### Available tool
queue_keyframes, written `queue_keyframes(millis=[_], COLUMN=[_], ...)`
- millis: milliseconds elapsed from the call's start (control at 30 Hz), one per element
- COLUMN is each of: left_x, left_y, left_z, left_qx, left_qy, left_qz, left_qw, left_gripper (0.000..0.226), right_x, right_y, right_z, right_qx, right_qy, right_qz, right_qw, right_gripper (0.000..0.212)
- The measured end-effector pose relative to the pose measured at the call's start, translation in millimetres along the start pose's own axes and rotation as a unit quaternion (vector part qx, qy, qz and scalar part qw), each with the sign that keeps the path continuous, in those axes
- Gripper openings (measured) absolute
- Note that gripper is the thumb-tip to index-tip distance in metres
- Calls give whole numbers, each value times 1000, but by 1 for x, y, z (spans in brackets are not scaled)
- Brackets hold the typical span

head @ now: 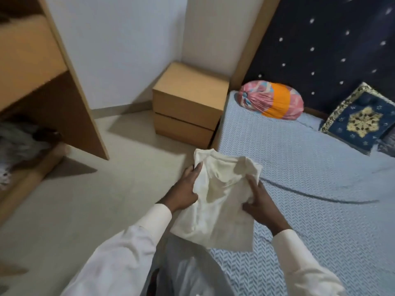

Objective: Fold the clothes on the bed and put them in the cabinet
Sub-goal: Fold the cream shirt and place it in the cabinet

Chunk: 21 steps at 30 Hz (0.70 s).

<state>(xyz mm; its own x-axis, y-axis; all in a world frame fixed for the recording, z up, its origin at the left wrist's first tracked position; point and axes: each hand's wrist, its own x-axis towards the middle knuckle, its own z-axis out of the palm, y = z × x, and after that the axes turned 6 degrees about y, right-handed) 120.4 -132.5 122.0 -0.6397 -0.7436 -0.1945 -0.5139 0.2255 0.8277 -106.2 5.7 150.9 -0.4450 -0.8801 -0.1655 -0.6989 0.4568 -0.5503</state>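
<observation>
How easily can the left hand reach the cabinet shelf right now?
Probably not without a step: the left hand grips the cream shirt together with the right hand, and open floor lies between it and the cabinet shelf. Nothing stands in that gap, so the way looks free.

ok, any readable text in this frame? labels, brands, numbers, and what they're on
none readable.
white shirt, held by left hand and right hand: no print or tag text visible.
nightstand: plain fronts.
blue cushion: gold ornament only, no letters.
clothes in the cabinet: too blurred to tell.
</observation>
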Motion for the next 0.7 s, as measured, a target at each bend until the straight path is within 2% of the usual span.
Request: queue_keyframes(millis=[167, 367, 533, 700], left_x=[-63, -126, -162, -182], left_y=[67, 131, 147, 133], left_z=[-101, -187, -245, -311], left_qx=[17, 28, -4, -25], left_qy=[14, 53, 138, 255], left_qz=[-55, -79, -80, -81], left_qw=[998, 995, 987, 963], left_gripper=[103, 103, 102, 105], right_x=[-19, -43, -42, -10], right_y=[-119, -221, -293, -377], right_z=[-53, -104, -120, -107], right_qx=[12, 11, 34, 60], right_qy=[-45, -70, -67, -87], right_qz=[-21, -62, -128, -204], right_qw=[999, 996, 989, 973], right_gripper=[92, 92, 95, 95])
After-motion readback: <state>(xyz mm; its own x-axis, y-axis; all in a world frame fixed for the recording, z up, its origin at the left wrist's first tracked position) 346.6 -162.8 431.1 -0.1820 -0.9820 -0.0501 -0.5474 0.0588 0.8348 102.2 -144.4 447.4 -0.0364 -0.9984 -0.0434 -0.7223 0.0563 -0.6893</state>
